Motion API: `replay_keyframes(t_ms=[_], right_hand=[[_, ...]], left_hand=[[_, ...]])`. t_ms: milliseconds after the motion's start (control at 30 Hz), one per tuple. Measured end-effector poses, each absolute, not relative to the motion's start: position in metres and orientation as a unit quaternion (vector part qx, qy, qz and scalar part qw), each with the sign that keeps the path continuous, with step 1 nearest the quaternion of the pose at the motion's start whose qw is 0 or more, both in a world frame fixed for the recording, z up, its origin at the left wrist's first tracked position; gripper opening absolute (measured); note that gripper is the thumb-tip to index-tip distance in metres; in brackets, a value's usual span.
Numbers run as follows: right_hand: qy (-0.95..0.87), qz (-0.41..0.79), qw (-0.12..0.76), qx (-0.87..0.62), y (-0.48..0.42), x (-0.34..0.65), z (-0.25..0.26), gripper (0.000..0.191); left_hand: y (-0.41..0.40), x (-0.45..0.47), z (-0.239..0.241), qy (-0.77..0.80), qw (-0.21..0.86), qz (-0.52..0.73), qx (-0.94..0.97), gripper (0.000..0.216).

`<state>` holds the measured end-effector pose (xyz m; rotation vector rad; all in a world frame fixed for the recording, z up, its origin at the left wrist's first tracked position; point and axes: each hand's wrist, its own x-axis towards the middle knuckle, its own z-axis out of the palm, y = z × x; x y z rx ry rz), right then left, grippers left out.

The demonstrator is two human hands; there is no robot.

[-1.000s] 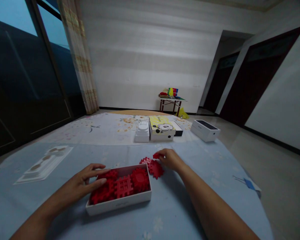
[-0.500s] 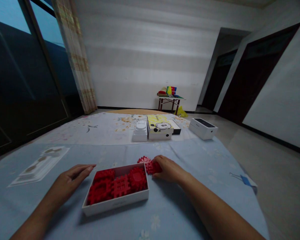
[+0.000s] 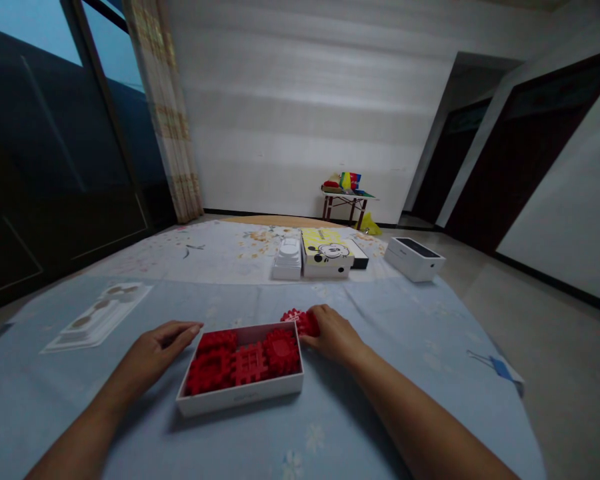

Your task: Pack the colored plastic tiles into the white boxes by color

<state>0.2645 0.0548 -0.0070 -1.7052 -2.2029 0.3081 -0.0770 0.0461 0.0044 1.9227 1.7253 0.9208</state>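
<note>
A shallow white box (image 3: 240,398) on the blue cloth holds several red plastic interlocking pieces (image 3: 250,364), some square and lattice-like, one rounder with toothed edges. My right hand (image 3: 333,333) is at the box's far right corner, its fingers closed on a red toothed piece (image 3: 309,323). Just left of that, behind the corner, more red toothed plastic (image 3: 291,315) shows; I cannot tell whether it is a separate piece. My left hand (image 3: 155,353) rests beside the box's left end with its fingers stretched out and thumb apart, holding nothing.
Farther back stand a white box with a rounded white item (image 3: 287,259), a yellow cartoon box (image 3: 327,253) and a white phone box (image 3: 414,259). Clear packaging (image 3: 100,317) lies at the left. A blue binder clip (image 3: 500,367) grips the cloth at the right edge.
The whole view has shifted slightly, moving the scene rightward. My right hand has come a little closer to the box's corner with the red piece. My left hand stays beside the box.
</note>
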Motion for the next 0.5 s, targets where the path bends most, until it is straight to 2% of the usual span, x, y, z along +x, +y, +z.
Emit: replay_keyframes(t_ms=[233,500], right_hand=[[-0.771,0.070,0.142,-0.617,0.052,0.259,-0.009,0.046],[-0.791,0.103,0.116,-0.592,0.055,0.271,0.001,0.021]], left_hand=[[0.046,-0.073,0.006,0.610,0.208,0.328,0.690,0.050],[0.045,-0.074,0.005,0.613,0.203,0.327,0.689,0.052]])
